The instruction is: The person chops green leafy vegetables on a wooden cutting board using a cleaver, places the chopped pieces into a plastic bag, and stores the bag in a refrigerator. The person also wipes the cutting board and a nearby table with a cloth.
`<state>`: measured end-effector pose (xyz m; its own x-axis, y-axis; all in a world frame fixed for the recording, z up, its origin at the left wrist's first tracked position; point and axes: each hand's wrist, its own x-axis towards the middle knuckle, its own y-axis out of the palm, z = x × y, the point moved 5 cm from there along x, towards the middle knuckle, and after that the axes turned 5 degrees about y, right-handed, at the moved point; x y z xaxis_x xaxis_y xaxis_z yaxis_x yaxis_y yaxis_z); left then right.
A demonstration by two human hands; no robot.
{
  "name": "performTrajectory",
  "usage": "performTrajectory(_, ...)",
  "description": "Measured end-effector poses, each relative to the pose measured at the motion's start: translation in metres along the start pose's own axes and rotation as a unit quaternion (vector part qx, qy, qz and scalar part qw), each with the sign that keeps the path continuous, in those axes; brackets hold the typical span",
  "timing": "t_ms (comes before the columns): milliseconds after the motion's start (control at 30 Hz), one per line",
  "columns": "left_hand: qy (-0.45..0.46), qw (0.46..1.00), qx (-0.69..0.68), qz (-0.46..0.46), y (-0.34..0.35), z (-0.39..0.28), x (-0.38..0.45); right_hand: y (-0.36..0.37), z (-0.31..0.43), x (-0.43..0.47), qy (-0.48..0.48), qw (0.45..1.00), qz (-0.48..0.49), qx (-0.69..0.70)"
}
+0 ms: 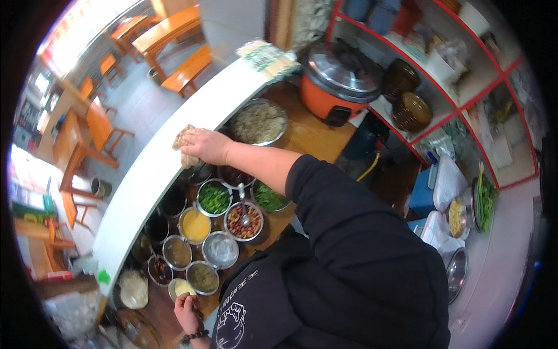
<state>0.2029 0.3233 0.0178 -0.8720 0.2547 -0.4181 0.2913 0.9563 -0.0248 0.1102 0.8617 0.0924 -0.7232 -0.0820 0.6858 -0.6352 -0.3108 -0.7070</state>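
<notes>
My right hand [205, 145] holds a crumpled beige cloth [190, 160] pressed on the white counter ledge [161, 131]. Below the ledge, on a wooden worktop [318, 131], stand several metal bowls of food. Among them are chopped green herbs [214, 197], a yellow sauce [195, 225] and a nut mix [243, 221] with a spoon in it. My left hand [188, 312], with a beaded bracelet at the wrist, is beside a small bowl of pale yellow food [182, 288]. Its fingers are curled, and whether they hold anything cannot be made out.
A bundle of packaged chopsticks [270, 61] lies at the ledge's far end. Near it stands an orange rice cooker [338, 87] with a metal lid, beside red-edged shelves [457, 109]. A large bowl of pale food [259, 122] is below my right forearm. Wooden tables [168, 30] stand beyond the ledge.
</notes>
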Motion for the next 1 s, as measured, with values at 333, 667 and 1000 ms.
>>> performTrajectory(333, 0.027, 0.980, 0.106, 0.163, 0.153, -0.050, 0.034, -0.111, -0.131, -0.065, 0.159, 0.956, 0.077, -0.233)
performTrajectory(667, 0.028, 0.918, 0.016, 0.396, 0.331, -0.100, 0.033, -0.192, 0.051, -0.157, 0.448, 0.879, -0.084, 0.137)
performTrajectory(1000, -0.098, 0.761, -0.114, 0.632, 0.460, -0.085, -0.026, -0.302, 0.157, -0.234, 0.474, 0.865, 0.013, 0.165)
